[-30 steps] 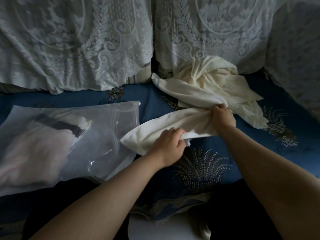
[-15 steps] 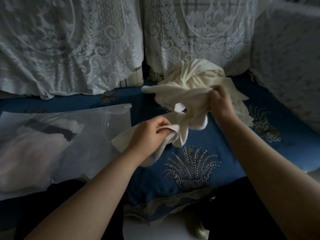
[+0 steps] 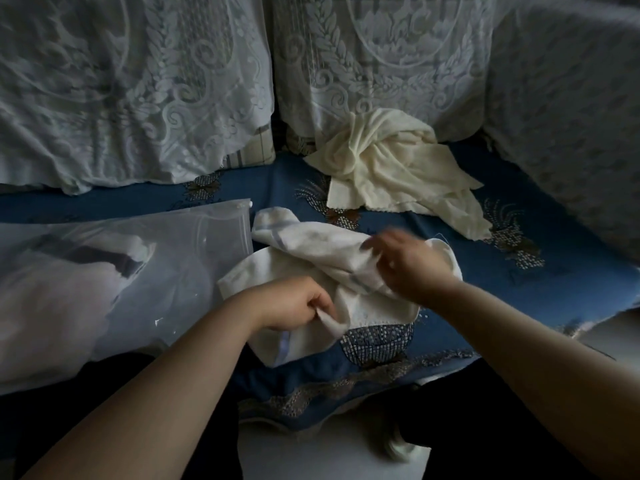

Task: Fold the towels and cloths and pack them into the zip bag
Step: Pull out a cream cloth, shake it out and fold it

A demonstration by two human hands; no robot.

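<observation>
A white towel point(image 3: 311, 247) with a faint blue stripe lies crumpled on the blue sofa seat in front of me. My left hand point(image 3: 291, 303) pinches its near corner. My right hand point(image 3: 412, 265), blurred by motion, grips the towel's right part just above the seat. A cream cloth point(image 3: 391, 164) sits bunched at the back of the seat, apart from the towel. The translucent zip bag point(image 3: 166, 258) lies to the left with pale folded cloths and a dark band inside; its zip edge faces the towel.
White lace covers point(image 3: 138, 88) hang over the sofa back and the right armrest point(image 3: 568, 126). The blue patterned seat cover point(image 3: 519, 282) ends at a trimmed front edge near my dark-clothed legs. A pale floor shows below.
The white towel was pulled off the cream cloth, lifted, then brought down toward me onto the seat. Both hands moved nearer and lower with it. The cream cloth stayed at the back.
</observation>
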